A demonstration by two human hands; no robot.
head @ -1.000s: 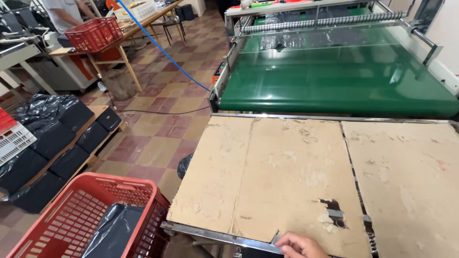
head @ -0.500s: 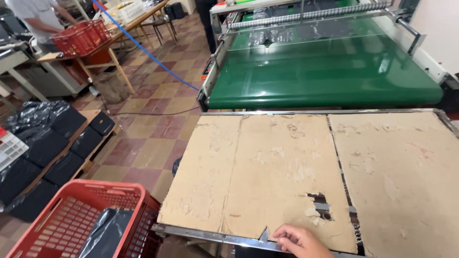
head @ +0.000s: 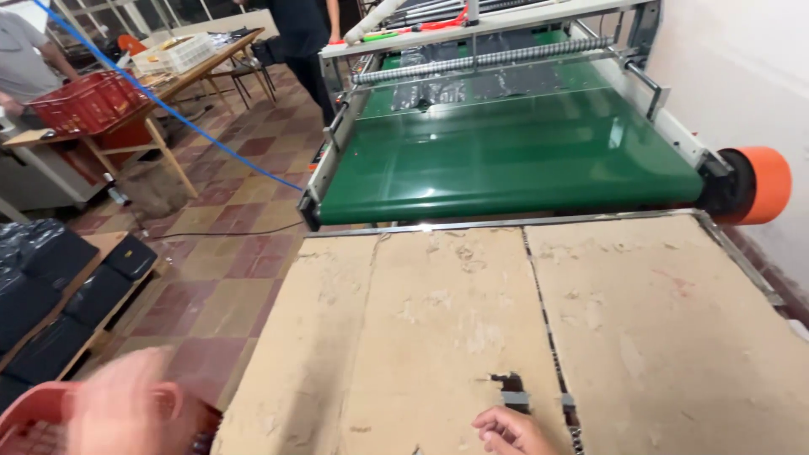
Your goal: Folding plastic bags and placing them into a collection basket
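My right hand point(head: 514, 431) rests at the near edge of a worn cardboard-covered table point(head: 438, 337), fingers curled, with nothing visible in it. It lies just left of a dark torn hole point(head: 510, 389) in the cardboard. My left hand point(head: 126, 413) is a blur at the bottom left, raised over the rim of a red plastic basket point(head: 21, 413); I cannot make out its fingers or whether it holds anything.
A green conveyor belt point(head: 506, 164) runs away from the table's far edge, with an orange roller end point(head: 763, 185) at its right. Black bundles point(head: 50, 286) lie on a pallet at left. Two people point(head: 25, 63) stand by a far table holding a red crate point(head: 84, 101). A blue hose point(head: 185, 126) crosses the floor.
The view has tilted up and right, bringing the orange roller into sight. My left hand has come up blurred over the red basket. My right hand stays at the table's near edge.
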